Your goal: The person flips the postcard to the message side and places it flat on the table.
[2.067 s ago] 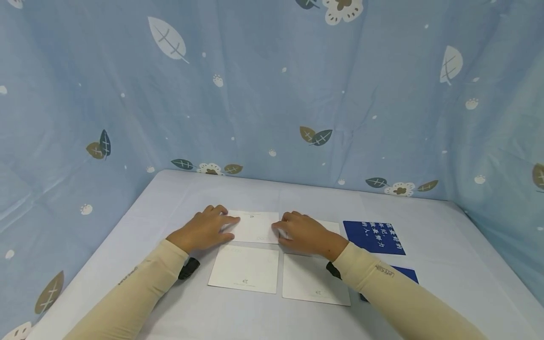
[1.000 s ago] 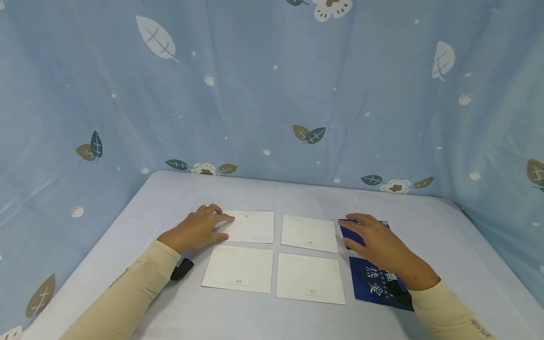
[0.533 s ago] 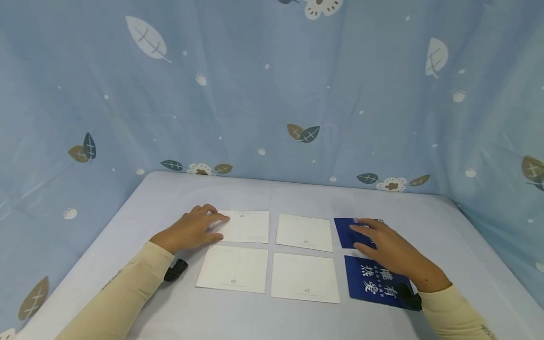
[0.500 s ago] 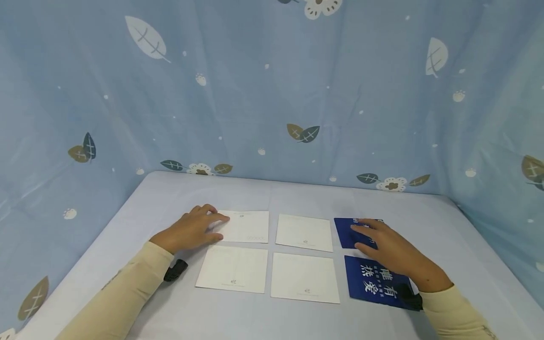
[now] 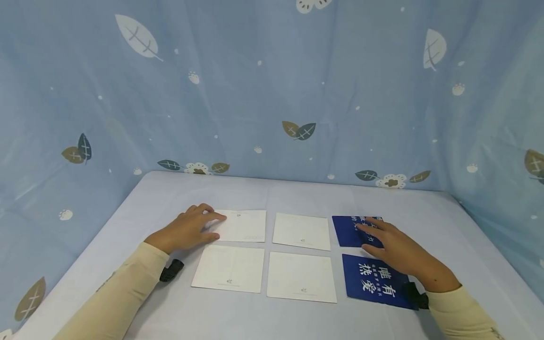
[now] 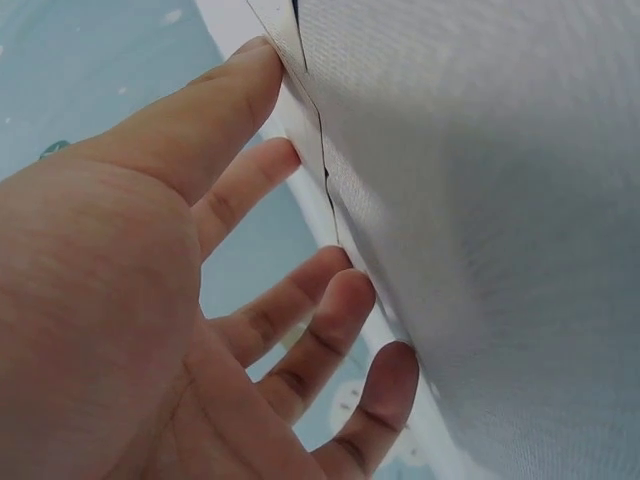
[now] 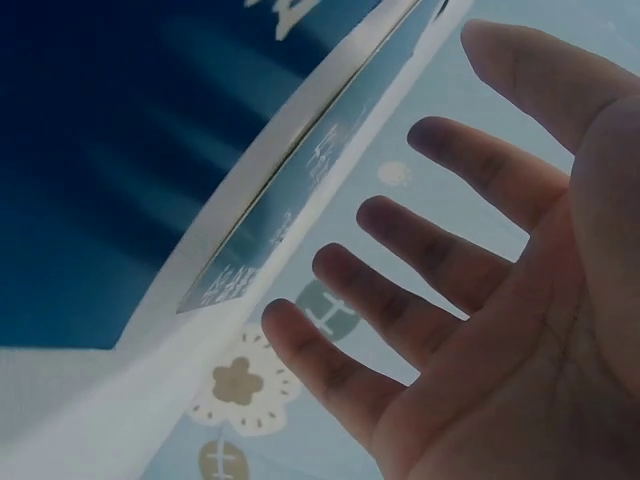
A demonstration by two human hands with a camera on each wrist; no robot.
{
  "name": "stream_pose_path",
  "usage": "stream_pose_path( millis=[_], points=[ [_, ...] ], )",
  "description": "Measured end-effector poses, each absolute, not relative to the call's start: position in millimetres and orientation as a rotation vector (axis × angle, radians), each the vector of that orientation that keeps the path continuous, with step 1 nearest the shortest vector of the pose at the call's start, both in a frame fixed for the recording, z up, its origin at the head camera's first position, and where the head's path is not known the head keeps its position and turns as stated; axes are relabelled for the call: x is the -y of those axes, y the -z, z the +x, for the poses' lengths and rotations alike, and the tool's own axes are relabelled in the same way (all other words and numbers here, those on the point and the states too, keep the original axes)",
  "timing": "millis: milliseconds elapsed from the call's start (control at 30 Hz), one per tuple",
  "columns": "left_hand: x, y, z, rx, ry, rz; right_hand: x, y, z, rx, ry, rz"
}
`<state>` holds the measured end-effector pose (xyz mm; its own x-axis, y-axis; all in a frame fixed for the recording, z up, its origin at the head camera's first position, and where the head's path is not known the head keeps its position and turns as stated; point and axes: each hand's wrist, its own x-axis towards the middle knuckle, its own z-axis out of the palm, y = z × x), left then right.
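My left hand (image 5: 189, 229) rests with relaxed fingers at the left side of the back left white postcard (image 5: 244, 226). In the left wrist view the thumb (image 6: 215, 110) and fingertips touch the table and card edge. My right hand (image 5: 397, 250), fingers straight and spread, hovers over the back blue postcard (image 5: 346, 231) and partly covers its white characters. The right wrist view shows that palm holding nothing, with the fingertips apart from the cards. Nearer me lies the front blue postcard (image 5: 361, 285), its right part under the right wrist.
More white postcards lie flat on the white-covered table (image 5: 221, 316): one back right (image 5: 301, 231), one front left (image 5: 229, 269) and one front right (image 5: 301, 276). A blue curtain (image 5: 238, 94) with leaf prints hangs behind and at both sides. Black straps circle both wrists.
My right hand has left the back right white postcard and moved right, over the blue ones, then slightly further right. The left hand keeps its place at its card. The head view has shifted slightly.
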<state>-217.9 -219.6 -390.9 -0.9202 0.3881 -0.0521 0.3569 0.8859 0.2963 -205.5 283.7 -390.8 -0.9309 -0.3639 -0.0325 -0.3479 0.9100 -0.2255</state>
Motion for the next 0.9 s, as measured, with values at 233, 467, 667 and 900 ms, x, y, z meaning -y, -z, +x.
stream_pose_path(
  millis=[233,467,667,900],
  points=[
    [219.9,390.2,-216.8,-2.935,-0.432,0.569,-284.1,391.2,-204.1,-2.986,0.317,-0.550],
    [218.3,384.0,-215.2,-2.933,-0.443,0.565,-286.6,392.5,-204.8,-2.973,0.333,-0.536],
    [219.3,382.6,-222.2,-2.906,-0.475,0.517,-288.3,398.1,-206.1,-2.958,0.352,-0.544],
    [198.5,367.4,-225.1,-2.939,-0.497,0.563,-288.4,402.3,-206.4,-2.967,0.326,-0.541]
  ],
)
